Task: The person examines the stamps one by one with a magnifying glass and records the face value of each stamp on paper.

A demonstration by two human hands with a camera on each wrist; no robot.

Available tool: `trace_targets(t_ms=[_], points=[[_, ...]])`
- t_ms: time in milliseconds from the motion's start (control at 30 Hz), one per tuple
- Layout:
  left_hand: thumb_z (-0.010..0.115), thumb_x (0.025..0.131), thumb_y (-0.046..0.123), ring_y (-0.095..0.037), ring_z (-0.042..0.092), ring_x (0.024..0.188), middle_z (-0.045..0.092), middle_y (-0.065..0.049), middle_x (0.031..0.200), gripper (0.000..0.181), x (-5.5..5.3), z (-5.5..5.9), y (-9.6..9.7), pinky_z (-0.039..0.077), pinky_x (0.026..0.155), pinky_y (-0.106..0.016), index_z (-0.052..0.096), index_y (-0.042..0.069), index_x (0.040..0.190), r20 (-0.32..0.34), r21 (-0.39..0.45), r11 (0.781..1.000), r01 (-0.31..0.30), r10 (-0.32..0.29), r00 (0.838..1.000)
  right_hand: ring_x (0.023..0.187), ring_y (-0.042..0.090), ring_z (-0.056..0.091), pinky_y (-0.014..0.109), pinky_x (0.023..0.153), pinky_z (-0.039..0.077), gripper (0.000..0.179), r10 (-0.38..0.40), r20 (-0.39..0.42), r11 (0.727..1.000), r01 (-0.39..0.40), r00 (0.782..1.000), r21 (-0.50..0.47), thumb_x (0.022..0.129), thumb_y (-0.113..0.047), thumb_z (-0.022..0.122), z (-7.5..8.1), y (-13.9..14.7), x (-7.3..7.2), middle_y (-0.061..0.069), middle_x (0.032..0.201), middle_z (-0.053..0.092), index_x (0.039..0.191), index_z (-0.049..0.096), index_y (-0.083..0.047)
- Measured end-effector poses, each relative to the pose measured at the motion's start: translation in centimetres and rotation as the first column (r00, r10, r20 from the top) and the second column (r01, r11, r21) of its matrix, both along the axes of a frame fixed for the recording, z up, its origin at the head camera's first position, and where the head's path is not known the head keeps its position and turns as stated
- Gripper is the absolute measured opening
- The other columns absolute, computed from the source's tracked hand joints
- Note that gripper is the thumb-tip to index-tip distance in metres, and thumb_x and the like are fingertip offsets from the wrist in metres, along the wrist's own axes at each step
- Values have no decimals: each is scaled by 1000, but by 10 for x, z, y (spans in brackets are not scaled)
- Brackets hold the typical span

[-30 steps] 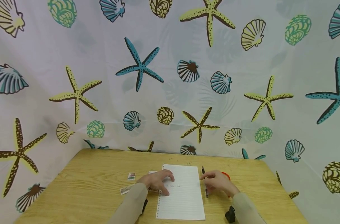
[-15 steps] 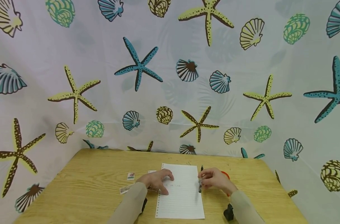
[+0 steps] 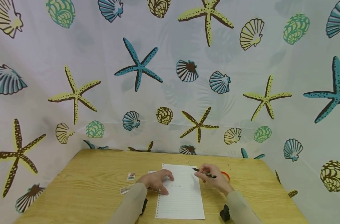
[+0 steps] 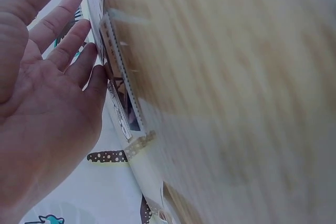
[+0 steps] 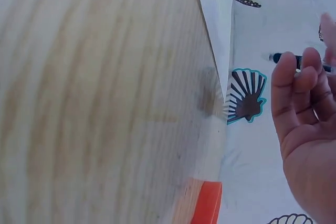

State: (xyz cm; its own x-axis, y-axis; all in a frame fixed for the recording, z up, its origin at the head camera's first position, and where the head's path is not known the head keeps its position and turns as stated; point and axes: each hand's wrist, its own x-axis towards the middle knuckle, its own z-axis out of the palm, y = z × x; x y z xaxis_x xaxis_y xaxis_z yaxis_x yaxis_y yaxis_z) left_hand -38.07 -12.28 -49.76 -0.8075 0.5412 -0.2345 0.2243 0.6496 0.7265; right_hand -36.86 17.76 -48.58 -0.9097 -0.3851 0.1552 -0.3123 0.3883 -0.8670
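Observation:
A sheet of lined paper (image 3: 181, 202) with punched holes down its left side lies on the table, bearing a short line of faint handwriting. My left hand (image 3: 155, 182) rests across its left edge, fingers spread; the left wrist view shows the palm of that hand (image 4: 52, 93) with the fingers loosely extended. Above the sheet's upper right edge, my right hand (image 3: 213, 178) holds a dark pen (image 3: 211, 176) between its fingers, one end pointing up and left. The pen (image 5: 287, 59) is partly hidden behind the fingers in the right wrist view.
A red ring-shaped object (image 3: 226, 176) sits right of the paper, partly behind the right hand. On the left lie a small stamp-like picture (image 3: 131, 176) and further picture slips (image 3: 126, 189), partly covered by the left arm. A shell-patterned curtain (image 3: 170, 93) surrounds the wooden table (image 3: 97, 183).
My right hand has picked up the pen from beside the paper, lifted it and turned it from lengthwise to nearly crosswise. My left hand stays in place.

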Motion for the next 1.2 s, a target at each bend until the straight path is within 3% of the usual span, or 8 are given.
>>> trace_targets(t_ms=[133,267,367,433,633,833,967,1200], points=[[86,72,6,-38,23,146,35,-9,154,44,-1,-1,0,24,115,-58,65,22,108,-3,-5,1000,-4,4,1000,67,47,48,41,63,53,35,28,39,998,-26,999,-51,99,-33,58,-2,-3,-1,25,69,51,89,56,1],[86,72,7,-38,24,146,36,-8,153,45,0,-1,0,22,115,-58,65,22,108,-2,-11,1000,-15,15,1000,61,32,49,43,66,55,43,84,122,992,-71,989,-104,106,-35,42,-6,-7,-1,20,70,51,101,54,6],[86,72,5,-38,23,147,35,-8,153,45,2,-1,1,22,115,-59,65,22,108,12,-4,1000,-22,22,1000,73,24,62,43,70,57,45,132,179,986,-111,975,-121,107,-35,36,-8,-9,0,17,84,64,118,55,5],[86,72,5,-38,23,146,35,-8,153,45,2,-1,1,22,115,-58,65,22,109,19,1,1000,-24,24,1000,86,28,67,43,75,58,45,160,210,982,-133,965,-137,108,-32,33,-9,-9,0,20,99,68,126,54,3],[87,72,9,-37,26,146,36,-8,153,44,0,-1,1,23,115,-58,66,24,109,6,-17,1000,-26,26,1000,108,36,64,49,86,55,49,228,234,966,-190,945,-173,107,-33,31,-8,-13,0,30,123,62,133,53,2],[86,74,12,-36,28,145,35,-7,154,43,-3,0,0,28,113,-57,64,26,109,-21,-60,998,-3,2,1000,92,23,65,38,80,54,40,173,248,984,-160,953,-72,103,-33,49,-8,-24,0,14,99,67,119,57,3],[86,74,12,-35,28,145,35,-6,153,43,-3,1,1,30,113,-56,65,25,109,-19,-53,999,-3,2,1000,80,19,64,33,74,53,33,158,253,987,-156,954,-27,103,-28,50,-9,-29,0,7,83,65,109,59,3],[86,74,14,-35,30,144,37,-7,152,43,-3,0,2,30,112,-56,65,25,109,-26,-66,998,-2,0,1000,74,17,61,35,74,55,34,170,290,985,-161,942,-56,103,-23,45,-12,-28,-1,5,80,62,119,61,3]])
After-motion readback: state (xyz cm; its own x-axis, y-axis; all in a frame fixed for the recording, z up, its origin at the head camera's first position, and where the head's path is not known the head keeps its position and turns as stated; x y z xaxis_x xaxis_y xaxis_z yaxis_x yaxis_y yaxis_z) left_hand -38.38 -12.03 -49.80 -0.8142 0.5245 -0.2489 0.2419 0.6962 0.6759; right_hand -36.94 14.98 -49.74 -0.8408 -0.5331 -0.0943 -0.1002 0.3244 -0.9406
